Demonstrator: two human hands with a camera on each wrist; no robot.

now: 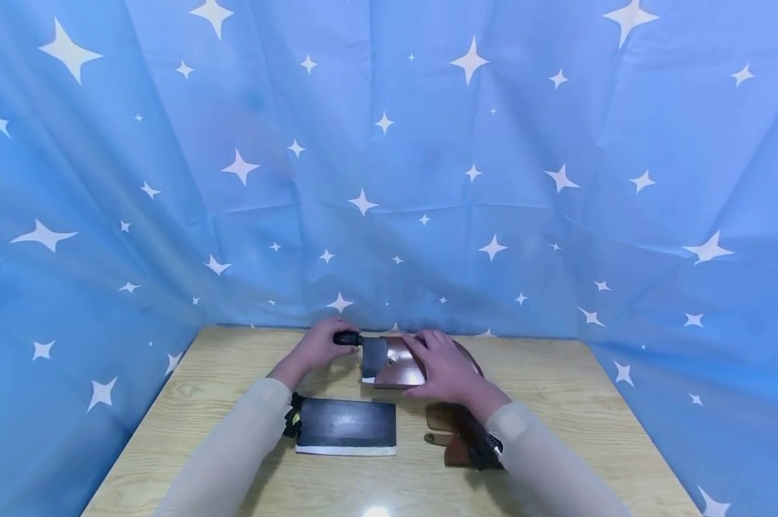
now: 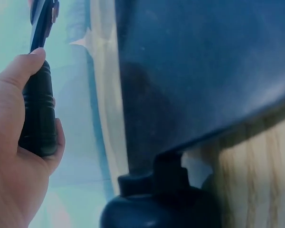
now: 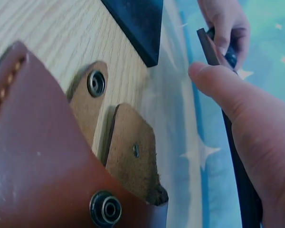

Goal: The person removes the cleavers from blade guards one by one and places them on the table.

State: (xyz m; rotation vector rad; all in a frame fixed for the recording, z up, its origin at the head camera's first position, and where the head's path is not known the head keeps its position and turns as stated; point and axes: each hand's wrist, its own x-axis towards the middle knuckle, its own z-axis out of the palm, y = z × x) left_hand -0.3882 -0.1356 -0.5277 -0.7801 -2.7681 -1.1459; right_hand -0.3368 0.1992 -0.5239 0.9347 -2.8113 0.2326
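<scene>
Head view shows us the left hand (image 1: 317, 346) curled round the black handle (image 1: 347, 338) of the far cleaver (image 1: 374, 355), at the far middle of the wooden table (image 1: 557, 424); we see the brown sheath (image 1: 403, 370) covering the right part of its blade; the right hand (image 1: 450, 370) grips across that sheath, though we cannot see every fingertip; nearer and to the left we have the bare cleaver (image 1: 346, 424), lying flat; near right, below the right wrist, we find a second sheath (image 1: 456, 454), its straps unfastened.
</scene>
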